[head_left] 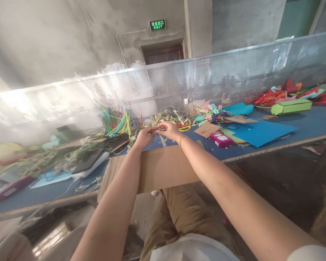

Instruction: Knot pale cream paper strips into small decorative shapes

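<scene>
My left hand [144,136] and my right hand [168,129] meet over the blue worktable [309,125], fingers pinched together. Between the fingertips is a small pale strip [157,130], too small to name. A gold bracelet sits on my right wrist [181,140]. A brown cardboard sheet [157,168] lies under my forearms and hangs over the table's front edge. A bundle of coloured straws [116,121] stands just left of my left hand.
A perforated metal screen [233,72] backs the table. Paper scraps [168,116], a clear jar [188,107], a pink box [220,139], a blue sheet [260,132] and a green box [291,106] lie to the right. A dark tablet [88,162] and clutter lie left.
</scene>
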Action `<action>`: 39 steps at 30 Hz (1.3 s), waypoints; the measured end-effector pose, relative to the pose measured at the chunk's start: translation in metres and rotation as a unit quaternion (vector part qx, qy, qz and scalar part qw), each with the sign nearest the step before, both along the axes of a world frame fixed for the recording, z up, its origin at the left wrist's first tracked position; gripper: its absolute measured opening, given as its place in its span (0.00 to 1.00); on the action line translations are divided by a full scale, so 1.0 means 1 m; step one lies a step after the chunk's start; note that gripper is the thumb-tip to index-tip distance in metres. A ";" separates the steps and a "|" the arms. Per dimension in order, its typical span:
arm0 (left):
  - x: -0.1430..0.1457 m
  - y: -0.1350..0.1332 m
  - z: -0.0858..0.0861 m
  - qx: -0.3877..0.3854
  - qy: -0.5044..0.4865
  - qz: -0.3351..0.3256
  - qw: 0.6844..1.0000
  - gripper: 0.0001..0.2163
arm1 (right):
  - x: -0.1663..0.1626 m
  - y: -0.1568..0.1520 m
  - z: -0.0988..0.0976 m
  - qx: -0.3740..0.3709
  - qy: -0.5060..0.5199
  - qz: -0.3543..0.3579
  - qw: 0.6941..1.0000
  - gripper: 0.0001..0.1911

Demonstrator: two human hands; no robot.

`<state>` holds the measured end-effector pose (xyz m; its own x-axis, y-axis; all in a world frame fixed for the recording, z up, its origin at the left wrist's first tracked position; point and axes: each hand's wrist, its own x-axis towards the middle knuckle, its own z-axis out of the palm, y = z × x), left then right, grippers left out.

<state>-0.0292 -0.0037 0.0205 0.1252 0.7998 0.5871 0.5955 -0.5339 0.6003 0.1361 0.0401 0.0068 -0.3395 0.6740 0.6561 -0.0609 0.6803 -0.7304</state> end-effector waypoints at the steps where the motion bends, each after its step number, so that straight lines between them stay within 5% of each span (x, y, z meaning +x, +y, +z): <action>1: -0.001 0.001 -0.001 -0.007 -0.019 -0.001 1.000 0.13 | 0.000 -0.001 0.000 0.003 -0.006 0.000 1.000 0.13; 6: -0.004 0.004 -0.002 -0.041 -0.096 -0.023 0.994 0.14 | 0.000 -0.004 0.001 0.003 -0.026 -0.016 1.000 0.10; 17: -0.009 0.004 -0.002 -0.024 -0.105 -0.026 0.994 0.13 | 0.001 -0.004 0.001 0.043 -0.025 -0.075 0.996 0.03; 23: 0.005 -0.001 -0.001 -0.035 -0.114 -0.102 0.988 0.16 | 0.001 -0.002 0.000 0.015 -0.013 -0.069 0.997 0.05; 29: 0.008 -0.002 -0.002 -0.040 -0.110 -0.059 0.991 0.15 | 0.001 -0.002 0.000 -0.036 -0.021 -0.013 0.999 0.07; 39: 0.004 0.005 -0.005 -0.013 -0.063 -0.024 0.998 0.12 | 0.005 0.002 -0.002 0.026 -0.049 -0.106 0.993 0.03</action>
